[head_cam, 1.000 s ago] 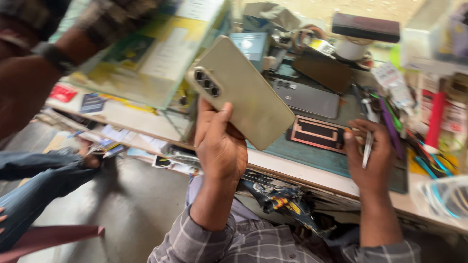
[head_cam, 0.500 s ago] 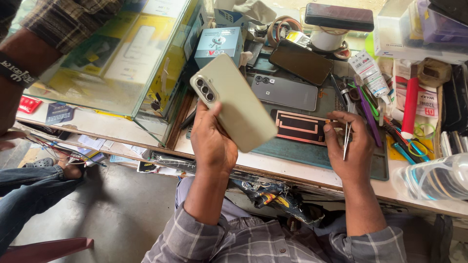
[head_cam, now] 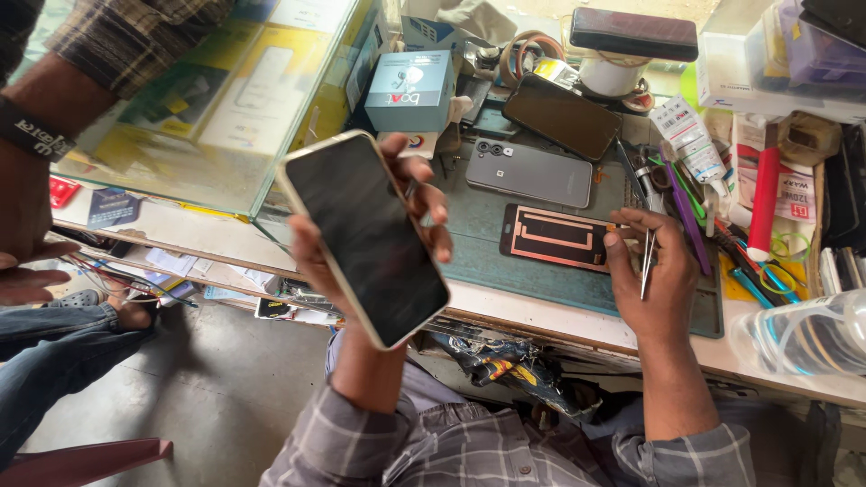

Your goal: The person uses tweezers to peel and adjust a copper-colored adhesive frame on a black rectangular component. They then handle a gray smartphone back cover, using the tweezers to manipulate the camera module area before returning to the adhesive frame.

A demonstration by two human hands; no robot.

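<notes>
Phone: the smartphone (head_cam: 365, 236) sits up in the air over the bench edge, dark screen facing the camera, tilted with its top toward the upper left.
Left hand: the left hand (head_cam: 383, 225) cradles it from behind, fingers (head_cam: 431, 200) curling round the right edge, thumb side along the left.
Right hand: the right hand (head_cam: 654, 275) rests on the green mat (head_cam: 577, 293), fingers closed around slim metal tweezers (head_cam: 646, 261) pointing down.
Just beside it: a phone frame with copper-coloured outline (head_cam: 557, 237) lies flat, touching the fingertips.
Further back: a grey phone back with camera lenses (head_cam: 528, 173), then a dark-screened phone (head_cam: 561, 115).
Left: a glass display case (head_cam: 198, 99), and another person's forearm (head_cam: 36, 162) in a checked sleeve.
</notes>
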